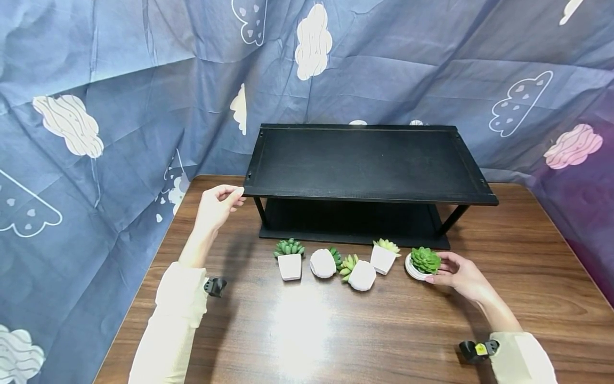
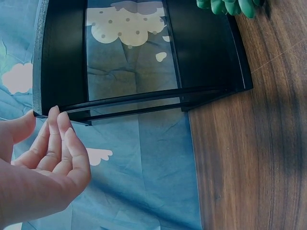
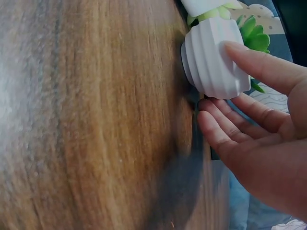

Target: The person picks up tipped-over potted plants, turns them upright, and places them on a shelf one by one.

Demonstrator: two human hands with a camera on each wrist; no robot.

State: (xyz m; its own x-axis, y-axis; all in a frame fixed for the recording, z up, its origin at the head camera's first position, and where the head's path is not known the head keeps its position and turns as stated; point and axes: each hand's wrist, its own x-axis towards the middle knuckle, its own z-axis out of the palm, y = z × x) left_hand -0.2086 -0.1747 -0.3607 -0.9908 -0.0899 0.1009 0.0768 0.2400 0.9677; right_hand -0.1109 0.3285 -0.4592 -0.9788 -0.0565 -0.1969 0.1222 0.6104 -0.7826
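Right hand (image 1: 458, 273): curled around a small white pot (image 3: 216, 60) at the right end of the row, near the shelf (image 1: 364, 162), thumb on one wall, fingers opposite and below. Pot stands roughly upright, leafy plant (image 1: 425, 260) on top; whether its base touches the table (image 1: 408, 330), I cannot tell.

Left hand (image 1: 218, 205): pinches the shelf's near left corner, thumb and fingertips at the upper board's edge.

Handling, by my guess: pot light and stiff, perhaps ceramic, so chippable if knocked. Ridges on the wall should help against slipping. Leaves look like bendy plastic, poor for lifting; best hold is low on the ribbed wall, thumb against fingers, as now.

Edges: the shelf's upper board overhangs the pot's far side, its front edge hard and straight; lower board sits beneath, open at the front between two slanted posts. Pale-leaved pot (image 1: 382, 260) lies just left of the held one, easily bumped. Three more white pots (image 1: 290, 268) continue leftward. Most elbow room: bare wood toward the near side and to the right. Patterned cloth (image 1: 144, 133) hangs behind the shelf.
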